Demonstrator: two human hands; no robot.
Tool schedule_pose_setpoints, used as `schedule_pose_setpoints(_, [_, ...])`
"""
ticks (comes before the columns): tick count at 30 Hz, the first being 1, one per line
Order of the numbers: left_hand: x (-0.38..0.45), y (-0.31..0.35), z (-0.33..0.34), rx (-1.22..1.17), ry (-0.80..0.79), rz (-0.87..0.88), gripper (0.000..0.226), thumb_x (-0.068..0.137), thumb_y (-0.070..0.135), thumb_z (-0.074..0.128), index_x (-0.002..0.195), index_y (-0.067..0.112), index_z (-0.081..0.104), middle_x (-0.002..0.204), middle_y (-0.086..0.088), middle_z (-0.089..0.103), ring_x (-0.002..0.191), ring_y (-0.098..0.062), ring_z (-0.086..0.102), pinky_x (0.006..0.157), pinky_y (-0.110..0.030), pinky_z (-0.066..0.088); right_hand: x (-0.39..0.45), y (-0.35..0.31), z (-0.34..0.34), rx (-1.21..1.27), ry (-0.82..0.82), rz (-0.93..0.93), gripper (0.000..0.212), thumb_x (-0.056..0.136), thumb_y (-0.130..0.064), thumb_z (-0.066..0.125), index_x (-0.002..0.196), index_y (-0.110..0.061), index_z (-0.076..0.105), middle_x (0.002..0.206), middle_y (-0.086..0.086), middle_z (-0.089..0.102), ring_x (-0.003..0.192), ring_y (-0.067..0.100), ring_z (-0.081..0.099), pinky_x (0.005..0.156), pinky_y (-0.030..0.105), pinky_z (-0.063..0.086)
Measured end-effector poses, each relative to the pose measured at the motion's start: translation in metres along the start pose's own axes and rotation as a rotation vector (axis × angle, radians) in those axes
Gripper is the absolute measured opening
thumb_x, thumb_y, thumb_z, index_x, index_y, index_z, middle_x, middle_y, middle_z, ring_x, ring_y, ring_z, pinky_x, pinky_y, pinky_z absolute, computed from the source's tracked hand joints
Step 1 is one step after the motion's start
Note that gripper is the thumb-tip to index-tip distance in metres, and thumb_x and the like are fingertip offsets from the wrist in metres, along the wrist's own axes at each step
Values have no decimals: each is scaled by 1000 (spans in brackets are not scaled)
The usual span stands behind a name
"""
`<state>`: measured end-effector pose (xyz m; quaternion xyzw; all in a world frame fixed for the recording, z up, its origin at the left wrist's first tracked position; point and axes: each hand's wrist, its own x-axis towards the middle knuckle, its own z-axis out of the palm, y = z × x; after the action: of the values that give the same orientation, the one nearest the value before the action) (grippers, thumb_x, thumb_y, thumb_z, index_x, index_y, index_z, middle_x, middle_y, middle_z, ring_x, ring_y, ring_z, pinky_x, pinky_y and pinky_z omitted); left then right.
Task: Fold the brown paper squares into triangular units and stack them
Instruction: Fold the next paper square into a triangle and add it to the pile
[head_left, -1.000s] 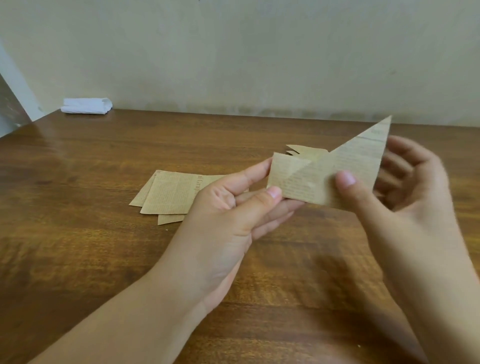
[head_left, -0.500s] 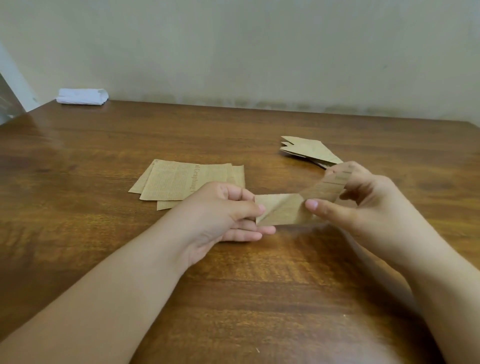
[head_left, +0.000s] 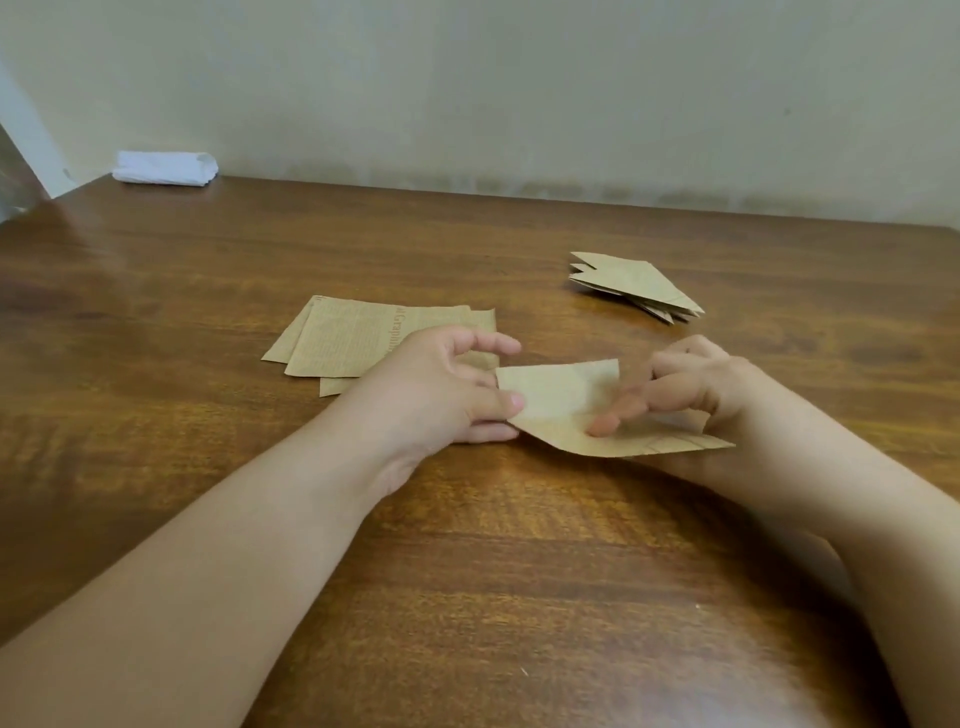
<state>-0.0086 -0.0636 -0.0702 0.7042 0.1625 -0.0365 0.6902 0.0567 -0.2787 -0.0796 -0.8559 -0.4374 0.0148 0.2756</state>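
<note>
Working low over the wooden counter (head_left: 467, 571), I see both hands on one half-folded brown sheet (head_left: 566, 410); the left hand (head_left: 441, 389) pinches its left corner between thumb and fingers (head_left: 511, 401), while the right hand (head_left: 696, 384) presses straight fingers down on the middle, apparently flattening a crease; a flap stands raised at the back and a pointed tip lies on the counter to the right. I judge the task partly done; a small stack of finished triangular units (head_left: 636, 286) lies further back on the right, well apart from the hands; a pile of unfolded squares (head_left: 348, 343), a few sheets at least, waits just behind the left hand. No containers are in view; a folded white cloth (head_left: 165, 167) sits at the far left corner.
</note>
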Motion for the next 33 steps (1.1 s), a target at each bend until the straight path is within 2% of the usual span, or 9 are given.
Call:
schedule_pose_setpoints(4, [-7,6,-6,800,167,302,27,79,13,74,92,36,66,93,17,54,78,-3,57,64,-15,45,2,1,4,28,-43,8,26,76,-16,77,88,-39,75,94,-22,63,94,-2,60,82,10,42])
schedule_pose_setpoints(6, [-15,10,-4,961,65,317,17,79,21,72,83,36,66,86,19,51,75,1,49,59,-11,39,2,0,4,38,-51,27,27,77,-14,76,91,-37,75,96,-22,63,94,-4,61,82,7,42])
schedule_pose_setpoints(9, [-21,9,3,1100,-20,373,22,78,31,73,86,39,54,88,19,48,78,10,42,69,-18,32,2,-1,3,32,-77,39,32,79,-15,74,102,-38,72,99,-22,61,96,-4,60,85,8,42])
schedule_pose_setpoints(12, [-24,9,5,1102,13,460,30,76,33,73,81,35,44,86,19,43,81,18,37,69,-12,27,3,-1,4,16,-108,66,34,81,-19,72,107,-41,70,97,-25,54,91,-3,57,79,8,41])
schedule_pose_setpoints(18, [-17,1,13,1191,-33,395,11,86,41,63,94,33,63,92,18,52,82,0,44,80,-19,30,4,-2,5,-11,-99,83,31,81,-20,72,105,-40,71,93,-19,54,89,4,56,75,9,40])
schedule_pose_setpoints(23, [-12,-4,10,1082,40,339,7,88,31,62,86,32,68,75,15,57,67,0,48,63,-16,40,8,-4,7,31,-36,138,24,82,-22,71,96,-42,72,91,-21,58,91,-2,57,79,6,41])
schedule_pose_setpoints(28, [-8,-4,10,1065,82,304,13,90,27,58,83,30,69,71,15,57,62,0,49,53,-10,36,12,-8,6,53,-42,337,8,83,-39,66,85,-45,62,85,-27,60,84,-15,53,67,-1,39])
schedule_pose_setpoints(31, [-6,-5,11,1015,102,272,12,88,29,62,77,28,68,64,13,56,55,-1,47,48,-12,32,17,-7,10,-2,-17,410,14,82,-42,67,93,-34,67,99,-20,63,91,-5,57,75,9,45])
schedule_pose_setpoints(33, [-5,-6,12,989,124,260,16,87,36,63,76,26,68,60,12,52,51,-2,45,47,-15,30,20,-8,13,-64,-19,445,28,81,-45,65,99,-24,69,105,-12,64,97,9,57,92,30,46])
